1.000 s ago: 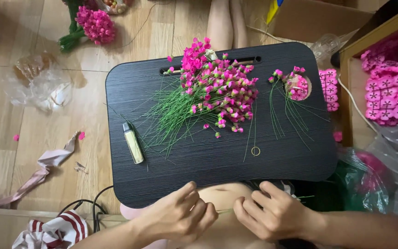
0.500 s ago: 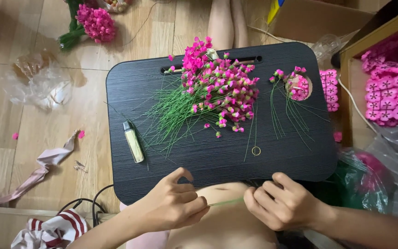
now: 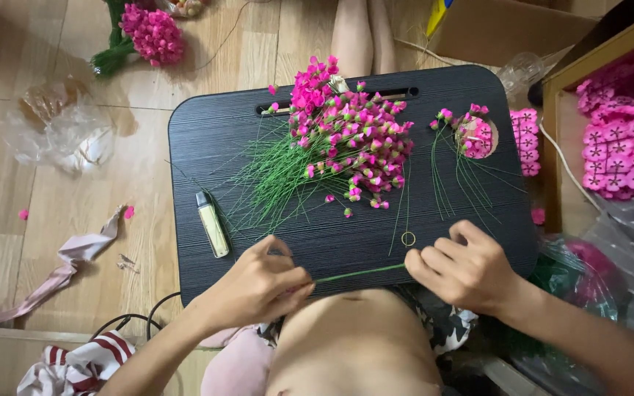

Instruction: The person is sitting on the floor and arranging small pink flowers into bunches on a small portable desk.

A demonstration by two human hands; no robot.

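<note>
Pinched between our left hand (image 3: 262, 282) and right hand (image 3: 464, 268), both closed on its ends, we hold a thin, straight green stem (image 3: 361, 273) at lower centre, over the black tray's (image 3: 207, 147) near edge.

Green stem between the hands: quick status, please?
Left hand and right hand each pinch an end of the green stem. Stem stretched level over the black tray's near edge. Nothing in the way.
</note>
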